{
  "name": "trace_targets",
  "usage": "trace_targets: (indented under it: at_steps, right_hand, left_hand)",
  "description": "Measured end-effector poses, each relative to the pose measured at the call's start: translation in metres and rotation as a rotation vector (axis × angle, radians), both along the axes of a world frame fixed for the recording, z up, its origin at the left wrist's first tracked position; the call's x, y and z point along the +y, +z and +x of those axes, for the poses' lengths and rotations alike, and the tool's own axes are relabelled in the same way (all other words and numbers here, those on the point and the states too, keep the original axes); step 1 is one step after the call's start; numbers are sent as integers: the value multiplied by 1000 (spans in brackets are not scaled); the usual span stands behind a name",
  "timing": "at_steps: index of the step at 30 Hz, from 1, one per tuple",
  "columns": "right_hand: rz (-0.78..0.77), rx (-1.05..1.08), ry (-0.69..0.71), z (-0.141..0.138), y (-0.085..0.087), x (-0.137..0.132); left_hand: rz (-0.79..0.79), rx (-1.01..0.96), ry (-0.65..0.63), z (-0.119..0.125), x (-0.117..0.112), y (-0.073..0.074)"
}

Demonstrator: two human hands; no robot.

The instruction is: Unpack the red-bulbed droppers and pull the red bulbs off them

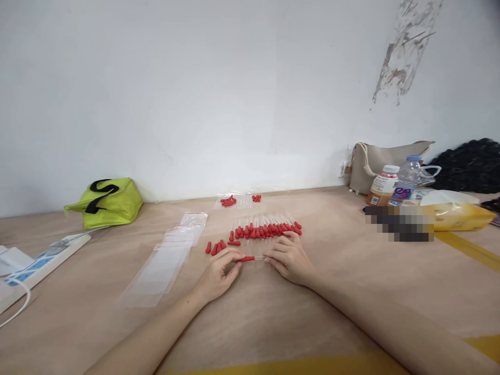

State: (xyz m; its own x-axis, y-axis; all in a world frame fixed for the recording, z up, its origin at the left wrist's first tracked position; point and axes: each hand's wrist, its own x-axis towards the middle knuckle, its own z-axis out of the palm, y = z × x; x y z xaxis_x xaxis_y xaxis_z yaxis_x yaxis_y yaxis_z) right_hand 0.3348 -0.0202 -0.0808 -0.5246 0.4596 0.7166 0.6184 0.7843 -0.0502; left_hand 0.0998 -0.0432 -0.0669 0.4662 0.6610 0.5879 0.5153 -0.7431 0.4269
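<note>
Pinching red bulb and clear tube, centre frame

Left hand: closed on the bulb, exposed end pointing right. Right hand: pinching the tube, long axis left–right. Above: red-capped tubes, clear ends toward frame top. Left: clear bags. Brown tabletop spreads below, reaching yellow tape at bottom edge.

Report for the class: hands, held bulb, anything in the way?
Left fingers on red bulb. Right fingers on clear tube. Capped tubes beyond, not blocking.
</note>
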Motion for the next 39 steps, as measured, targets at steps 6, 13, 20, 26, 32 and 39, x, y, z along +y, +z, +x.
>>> trace_targets:
  at_steps: [6, 13, 20, 26, 32, 39]
  right_hand:
    - [8, 6, 46, -6, 3, -9]
    - [68, -47, 94, -2, 6, -17]
    - [40, -34, 98, 4, 4, -21]
    - [-41, 186, -67, 20, 1, -11]
    - [-83, 233, -133, 6, 7, -7]
    - [35, 77, -144, -12, 14, 3]
  left_hand:
    - [75, 127, 61, 7, -4, 1]
    - [206, 302, 29, 8, -6, 0]
    - [272, 355, 38, 2, -8, 1]
    - [95, 123, 204, -21, -2, 12]
    - [-86, 21, 600, -50, 24, 22]
    - [-224, -26, 676, -61, 41, 11]
